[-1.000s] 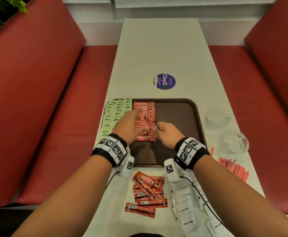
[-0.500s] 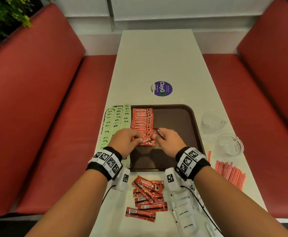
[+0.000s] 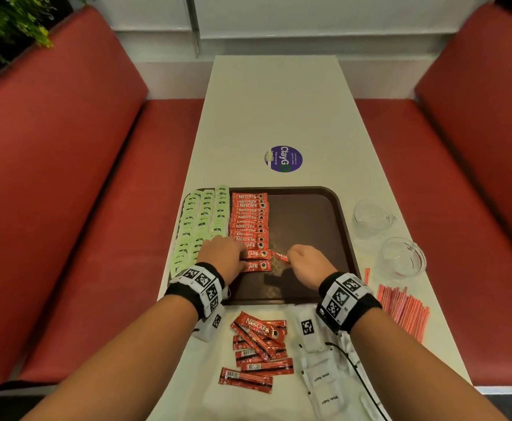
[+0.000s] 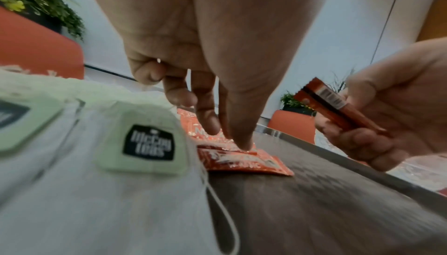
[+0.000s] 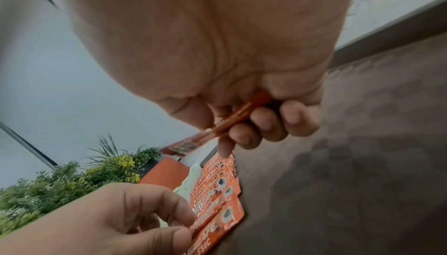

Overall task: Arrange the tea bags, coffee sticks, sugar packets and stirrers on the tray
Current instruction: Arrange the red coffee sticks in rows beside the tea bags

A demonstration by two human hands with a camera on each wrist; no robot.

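You are working over the brown textured tray on the pale bench. Since a second ago the column of red foil Nescafé coffee sticks is growing toward you by a row, so the coffee step is advancing; more sticks are still waiting in the loose pile off the tray. Your left hand is pressing the nearest flat, glossy stick with extended fingers. Your right hand is pinching a spare coffee stick, fingers curled around it, just beside the column.
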